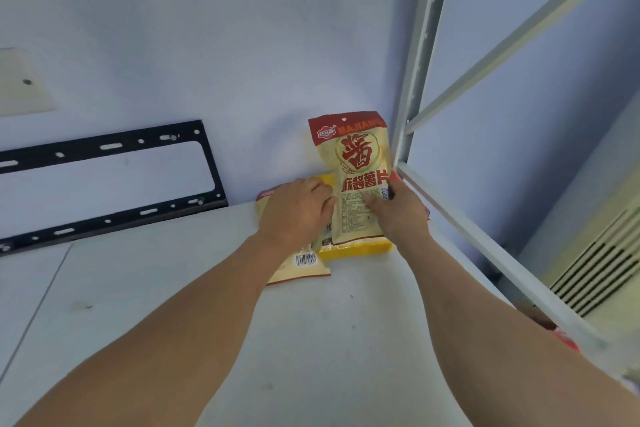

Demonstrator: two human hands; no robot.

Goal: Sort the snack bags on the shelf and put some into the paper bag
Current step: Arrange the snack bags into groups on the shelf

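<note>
Head view: right hand (398,215) pinches upright snack bag (356,163); left hand (294,211) curled, covering lower bags (301,263), grip unclear.

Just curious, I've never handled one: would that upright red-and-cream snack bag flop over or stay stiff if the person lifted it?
The upright snack bag probably holds its shape fairly well: it stands tall with a flat, uncreased front. It likely tips easily, since the right hand grips its edge while it stands. It looks thin, so probably light.

Pale blue wall (207,28), black slotted metal bracket (104,180) mounted on it, grey-white upright (415,55), perhaps a radiator (599,274) lower right
</note>
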